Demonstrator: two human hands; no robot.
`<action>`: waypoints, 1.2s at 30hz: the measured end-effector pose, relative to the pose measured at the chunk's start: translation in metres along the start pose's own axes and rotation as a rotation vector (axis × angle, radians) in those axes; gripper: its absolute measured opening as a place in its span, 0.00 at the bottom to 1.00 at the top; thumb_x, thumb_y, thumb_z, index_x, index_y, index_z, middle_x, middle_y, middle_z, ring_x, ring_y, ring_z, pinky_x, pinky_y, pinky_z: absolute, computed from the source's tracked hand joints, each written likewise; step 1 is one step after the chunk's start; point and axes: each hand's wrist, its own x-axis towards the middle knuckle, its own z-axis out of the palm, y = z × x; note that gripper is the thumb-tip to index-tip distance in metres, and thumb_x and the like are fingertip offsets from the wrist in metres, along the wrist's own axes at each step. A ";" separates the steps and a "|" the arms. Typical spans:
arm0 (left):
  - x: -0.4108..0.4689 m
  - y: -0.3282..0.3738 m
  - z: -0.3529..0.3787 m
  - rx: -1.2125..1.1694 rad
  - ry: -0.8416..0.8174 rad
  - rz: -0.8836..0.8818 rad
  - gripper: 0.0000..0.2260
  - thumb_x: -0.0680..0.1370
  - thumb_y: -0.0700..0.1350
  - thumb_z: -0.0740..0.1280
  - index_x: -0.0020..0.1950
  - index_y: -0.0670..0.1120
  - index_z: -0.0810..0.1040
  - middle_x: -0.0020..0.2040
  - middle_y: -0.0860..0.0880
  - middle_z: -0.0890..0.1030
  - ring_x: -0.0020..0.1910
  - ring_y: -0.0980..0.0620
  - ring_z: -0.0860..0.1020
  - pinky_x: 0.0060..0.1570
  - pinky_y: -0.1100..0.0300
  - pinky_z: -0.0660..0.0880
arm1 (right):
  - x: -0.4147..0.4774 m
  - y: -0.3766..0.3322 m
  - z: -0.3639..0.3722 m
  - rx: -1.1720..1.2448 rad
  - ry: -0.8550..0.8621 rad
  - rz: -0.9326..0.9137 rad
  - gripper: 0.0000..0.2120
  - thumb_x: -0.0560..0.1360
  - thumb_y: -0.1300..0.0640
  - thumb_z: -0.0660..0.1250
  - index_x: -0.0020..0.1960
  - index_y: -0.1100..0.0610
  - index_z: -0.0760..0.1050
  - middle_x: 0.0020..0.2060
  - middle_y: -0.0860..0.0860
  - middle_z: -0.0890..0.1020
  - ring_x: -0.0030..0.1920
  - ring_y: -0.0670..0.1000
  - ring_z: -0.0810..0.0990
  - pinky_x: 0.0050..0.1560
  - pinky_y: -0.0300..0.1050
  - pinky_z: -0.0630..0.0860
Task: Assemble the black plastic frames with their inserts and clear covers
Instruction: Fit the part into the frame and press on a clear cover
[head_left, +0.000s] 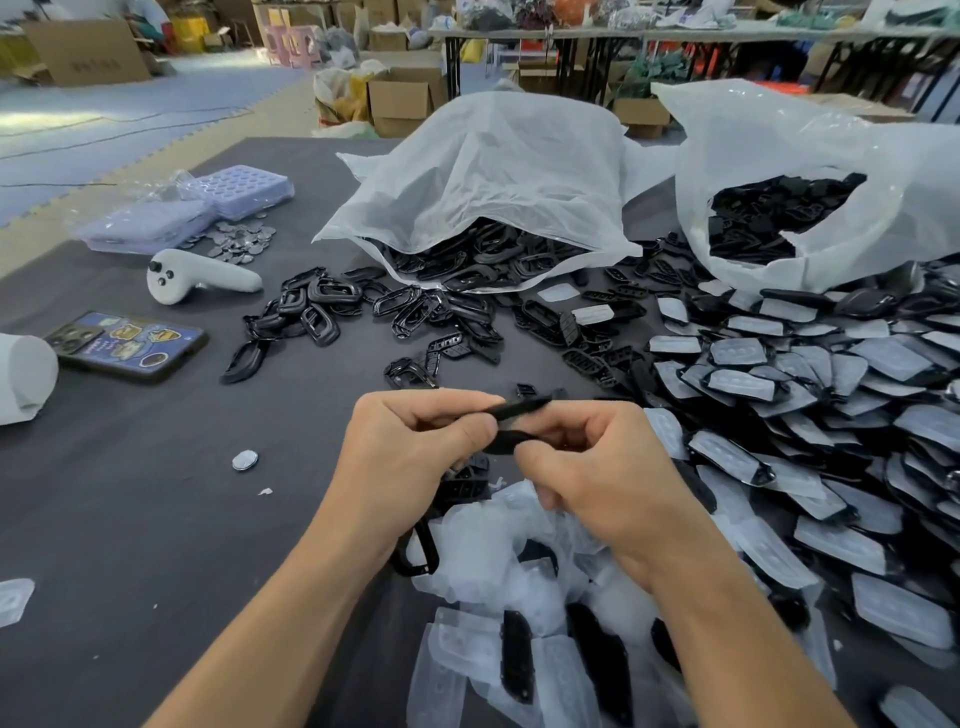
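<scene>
My left hand (415, 441) and my right hand (597, 467) meet over the middle of the dark table, both pinching one black plastic frame (514, 423) seen edge-on between the fingertips. Below the hands lies a heap of clear covers (498, 561) with a few black pieces among them. Loose black frames (332, 306) are scattered ahead on the left. Black inserts (592, 358) lie ahead to the right. A large pile of assembled pieces with clear covers (810, 415) fills the right side.
Two white plastic bags hold black parts, one (493, 171) in the middle and one (810, 171) at the right. A white controller (197, 278), a phone (130, 345), purple trays (234, 192), metal discs (239, 241) and a white roll (23, 379) are on the left.
</scene>
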 end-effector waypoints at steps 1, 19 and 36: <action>0.001 -0.001 0.000 0.035 0.060 -0.001 0.12 0.73 0.38 0.78 0.45 0.57 0.90 0.37 0.50 0.87 0.32 0.57 0.78 0.35 0.64 0.76 | 0.000 0.001 -0.001 -0.022 0.026 0.006 0.07 0.69 0.62 0.71 0.42 0.52 0.86 0.23 0.52 0.78 0.25 0.48 0.73 0.30 0.42 0.70; 0.001 -0.002 -0.012 0.266 0.031 -0.012 0.06 0.69 0.54 0.74 0.44 0.64 0.88 0.36 0.51 0.87 0.33 0.54 0.80 0.40 0.48 0.81 | -0.002 -0.005 0.001 0.245 -0.117 0.156 0.17 0.78 0.67 0.66 0.34 0.55 0.82 0.31 0.57 0.80 0.26 0.48 0.74 0.26 0.37 0.68; -0.002 0.000 0.002 -0.255 -0.053 -0.259 0.19 0.65 0.37 0.77 0.53 0.53 0.89 0.43 0.44 0.86 0.38 0.51 0.81 0.44 0.60 0.79 | 0.000 0.003 0.016 -0.009 0.129 0.012 0.10 0.71 0.49 0.67 0.40 0.52 0.84 0.28 0.54 0.83 0.28 0.48 0.78 0.35 0.46 0.70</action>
